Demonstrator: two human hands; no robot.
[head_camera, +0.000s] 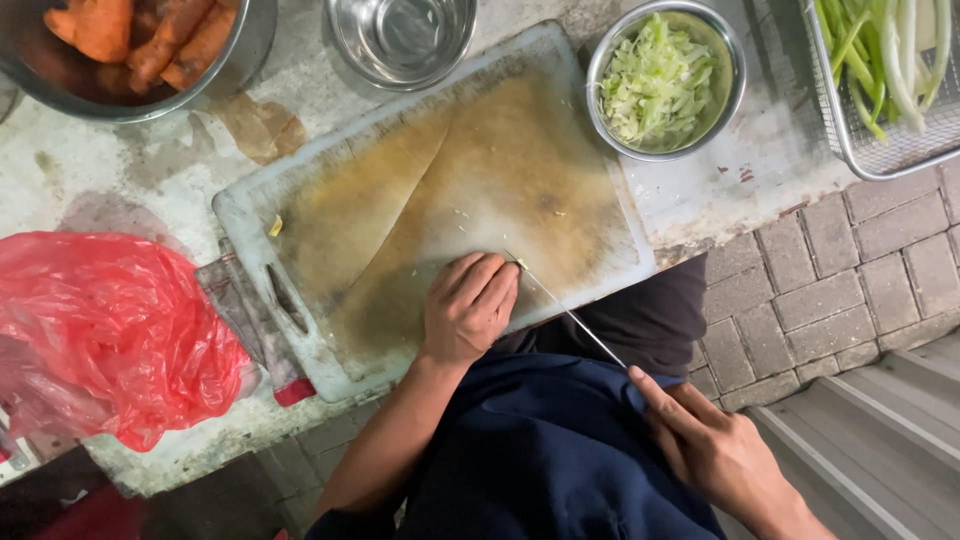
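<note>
My left hand (468, 305) rests knuckles up on the near edge of a stained white cutting board (400, 190), fingers curled, touching the tip of a knife blade (565, 310). My right hand (715, 450) holds the knife's handle end over my lap, the thin blade seen edge-on and running up-left to the board. A few pale vegetable scraps lie on the board. A steel bowl of chopped green onion (660, 80) stands just beyond the board's far right corner.
A steel bowl of carrots (130, 45) sits far left, an empty steel bowl (402, 35) at far centre. A wire basket of whole green onions (885, 70) is at far right. A red plastic bag (105, 335) lies left. Paving bricks and steps are at right.
</note>
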